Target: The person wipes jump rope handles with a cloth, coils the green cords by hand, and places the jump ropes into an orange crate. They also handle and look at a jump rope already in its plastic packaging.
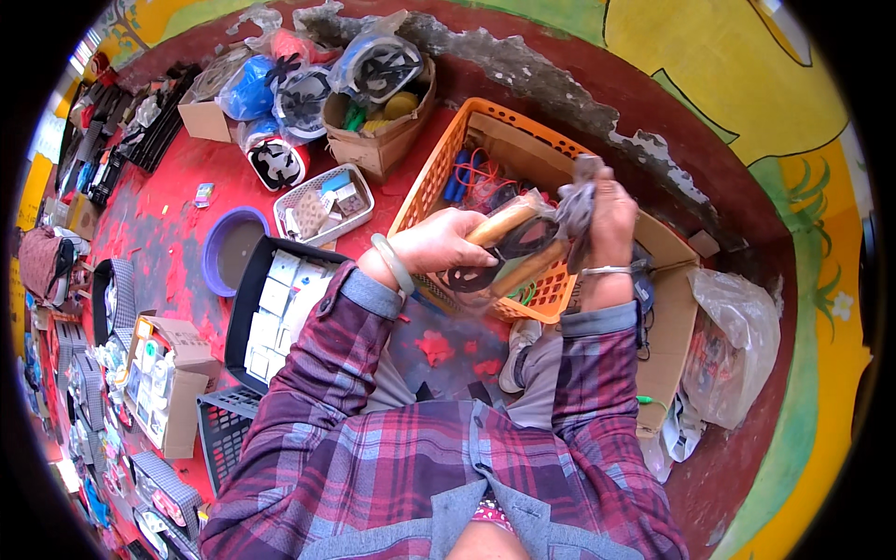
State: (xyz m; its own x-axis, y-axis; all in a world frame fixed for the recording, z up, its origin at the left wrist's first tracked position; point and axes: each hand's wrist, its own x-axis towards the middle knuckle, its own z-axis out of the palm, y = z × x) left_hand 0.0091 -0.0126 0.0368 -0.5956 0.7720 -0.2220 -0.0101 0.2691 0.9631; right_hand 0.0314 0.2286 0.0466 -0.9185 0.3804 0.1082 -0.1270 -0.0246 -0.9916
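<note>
My left hand [437, 245] is closed on a clear-wrapped jump rope [507, 220] with two wooden handles and a dark coiled cord. Beside it, my right hand [611, 224] is closed on a bunched grey cloth [577, 201], which touches or nearly touches the packet's right end. Motion smears the cloth and right fingers somewhat. Both hands are above an orange plastic basket [435, 174]. Inside its far left part lie blue-handled ropes [457, 175] with red cord; the packet and hands hide much of the rest.
An open cardboard box [674, 322] and a clear plastic bag [733, 345] stand at right. Left are a black bin of white boxes [273, 303], a purple basin [211, 252] and a white basket [362, 217]. Bagged helmets [373, 70] lie against the far wall.
</note>
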